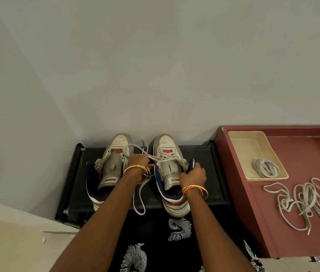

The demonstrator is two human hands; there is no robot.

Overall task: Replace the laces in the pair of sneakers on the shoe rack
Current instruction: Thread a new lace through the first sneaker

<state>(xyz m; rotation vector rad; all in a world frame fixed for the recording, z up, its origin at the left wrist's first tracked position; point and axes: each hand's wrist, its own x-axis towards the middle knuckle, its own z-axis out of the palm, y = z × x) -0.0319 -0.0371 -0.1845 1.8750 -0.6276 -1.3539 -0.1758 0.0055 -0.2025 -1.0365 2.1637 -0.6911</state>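
The pair of sneakers sits side by side on the top shelf of a black shoe rack [198,152], toes toward the wall. The left sneaker [112,165] looks fully unlaced, its eyelets bare and tongue exposed. The right sneaker [171,169] is laced only through its lower eyelets; whether that lace [140,195] is the old one coming out or a new one going in cannot be told. The left hand [138,161] pinches this lace between the two shoes, with slack trailing over the rack's front edge. The right hand [193,176] grips the right sneaker's collar, steadying it. So most of the threading seems left to do.

To the right stands a dark red counter [292,154] with a raised rim. On it, a beige tray [241,144] holds one coiled lace [267,167], and a loose tangle of laces [308,203] lies beside the tray. A plain pale wall [155,65] backs the rack, and dark patterned fabric [155,242] fills the foreground.
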